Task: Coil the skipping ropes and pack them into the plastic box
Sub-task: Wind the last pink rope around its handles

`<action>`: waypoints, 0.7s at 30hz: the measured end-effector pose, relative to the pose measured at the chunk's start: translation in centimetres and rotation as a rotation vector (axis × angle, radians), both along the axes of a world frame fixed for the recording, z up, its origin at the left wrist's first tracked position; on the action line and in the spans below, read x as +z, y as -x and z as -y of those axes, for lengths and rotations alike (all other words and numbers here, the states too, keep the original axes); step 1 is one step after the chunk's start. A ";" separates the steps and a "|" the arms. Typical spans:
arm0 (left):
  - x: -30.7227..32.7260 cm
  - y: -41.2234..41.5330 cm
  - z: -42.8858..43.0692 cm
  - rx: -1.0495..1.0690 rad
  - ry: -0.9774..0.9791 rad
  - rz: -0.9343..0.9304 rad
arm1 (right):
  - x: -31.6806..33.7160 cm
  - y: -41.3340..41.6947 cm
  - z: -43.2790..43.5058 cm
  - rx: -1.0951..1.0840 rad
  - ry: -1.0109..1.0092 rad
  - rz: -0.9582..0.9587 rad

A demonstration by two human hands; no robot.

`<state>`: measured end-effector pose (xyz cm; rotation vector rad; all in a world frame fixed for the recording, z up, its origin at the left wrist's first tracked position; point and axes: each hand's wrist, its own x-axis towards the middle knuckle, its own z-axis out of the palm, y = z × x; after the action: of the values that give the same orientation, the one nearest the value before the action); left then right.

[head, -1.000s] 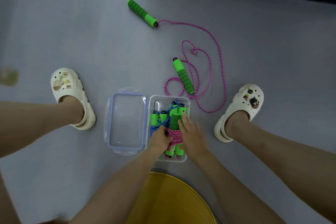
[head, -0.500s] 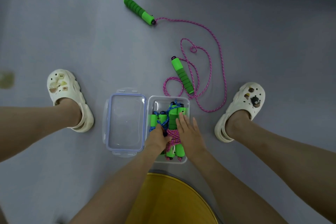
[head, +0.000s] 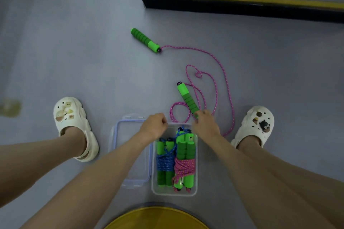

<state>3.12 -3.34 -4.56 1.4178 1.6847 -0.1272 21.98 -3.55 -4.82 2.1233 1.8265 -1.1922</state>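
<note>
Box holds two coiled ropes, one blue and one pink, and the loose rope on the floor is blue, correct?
Not quite. The loose rope on the floor is pink, not blue, as the head view shows. The plastic box does hold a blue coiled rope and a pink coiled rope.

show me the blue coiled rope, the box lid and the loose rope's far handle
blue coiled rope (head: 164, 163): head view, middle of the wound cord
box lid (head: 122, 135): head view, clear panel near its left rim
far handle (head: 144, 39): head view, ribbed foam grip
</note>
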 end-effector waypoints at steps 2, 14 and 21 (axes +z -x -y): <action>-0.7 0.6 -1.9 -0.033 -0.013 -0.034 | -1.2 0.6 -2.1 -0.032 0.084 -0.033; -6.0 3.1 -15.9 -0.159 -0.277 -0.255 | -7.5 2.9 -7.8 -0.049 0.014 0.280; -8.2 4.3 -24.1 -0.340 -0.414 -0.572 | -7.0 2.1 -8.6 -0.319 -0.012 0.146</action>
<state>-1.19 20.77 -12.76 2.1246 1.9802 -0.4277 19.90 5.00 -11.79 2.5045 1.4789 -1.0476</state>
